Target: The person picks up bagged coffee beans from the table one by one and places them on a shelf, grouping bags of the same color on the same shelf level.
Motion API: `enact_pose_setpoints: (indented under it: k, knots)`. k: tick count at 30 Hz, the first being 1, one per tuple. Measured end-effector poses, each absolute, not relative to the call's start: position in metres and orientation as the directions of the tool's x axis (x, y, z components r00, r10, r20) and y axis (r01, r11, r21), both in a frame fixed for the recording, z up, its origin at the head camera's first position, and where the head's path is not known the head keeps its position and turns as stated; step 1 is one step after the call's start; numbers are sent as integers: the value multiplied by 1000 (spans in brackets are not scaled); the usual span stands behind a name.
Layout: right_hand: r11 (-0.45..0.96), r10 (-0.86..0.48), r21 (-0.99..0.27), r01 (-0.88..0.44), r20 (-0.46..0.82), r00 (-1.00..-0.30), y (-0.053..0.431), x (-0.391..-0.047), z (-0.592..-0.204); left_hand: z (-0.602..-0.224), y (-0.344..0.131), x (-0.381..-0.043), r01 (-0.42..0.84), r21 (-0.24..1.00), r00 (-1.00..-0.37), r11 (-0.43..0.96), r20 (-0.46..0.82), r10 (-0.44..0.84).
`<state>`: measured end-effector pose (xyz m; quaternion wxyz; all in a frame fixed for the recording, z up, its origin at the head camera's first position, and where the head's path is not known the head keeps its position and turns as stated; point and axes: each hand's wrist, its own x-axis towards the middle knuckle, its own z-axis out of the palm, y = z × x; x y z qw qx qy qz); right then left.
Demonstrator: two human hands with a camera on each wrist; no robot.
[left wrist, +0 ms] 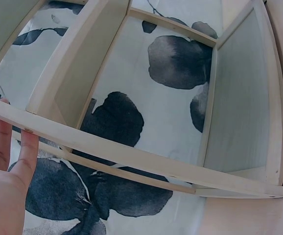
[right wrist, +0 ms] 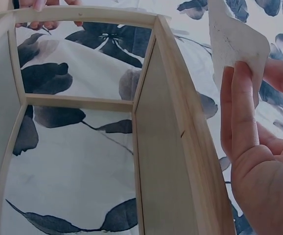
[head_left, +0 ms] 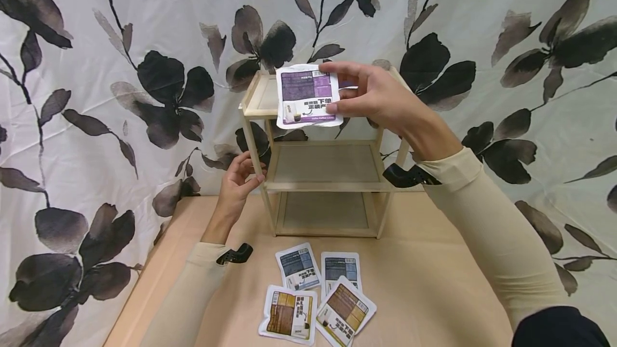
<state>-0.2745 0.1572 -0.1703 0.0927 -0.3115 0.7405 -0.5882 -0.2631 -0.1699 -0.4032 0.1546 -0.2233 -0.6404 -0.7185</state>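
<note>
My right hand (head_left: 381,98) pinches a white sachet with a purple label (head_left: 308,95) between thumb and fingers, above the top tier of a small wooden shelf (head_left: 330,187). In the right wrist view, the right hand (right wrist: 264,161) holds the sachet (right wrist: 237,44) by its plain back, beside the shelf's top board. My left hand (head_left: 238,178) holds the shelf's left front post, with the thumb in front and the fingers behind it. The left wrist view shows the left hand (left wrist: 11,166) around that post (left wrist: 131,152). A bit of purple shows behind the right fingers; what it belongs to is hidden.
Before the shelf, two blue-labelled sachets (head_left: 299,266) and brown-and-yellow-labelled sachets (head_left: 289,315) lie on the light-orange tabletop (head_left: 424,283), some overlapping. A floral cloth (head_left: 159,9) hangs behind the shelf. Middle and bottom tiers face the front.
</note>
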Motion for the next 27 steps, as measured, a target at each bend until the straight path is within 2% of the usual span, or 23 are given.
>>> enact_pose_setpoints:
  k: [9, 22, 27]
  knots:
    - [143, -601, -929, -341, 193, -776, 151, -285, -161, -402, -171, -263, 499, 855, -857, -139, 511, 63]
    - [244, -584, -898, -366, 165, -795, 143, -299, -149, -404, -171, -264, 519, 842, -844, -146, 532, 69]
    - [273, -561, -905, -326, 126, -818, 141, -305, -148, -403, -170, -263, 515, 843, -846, -156, 529, 67]
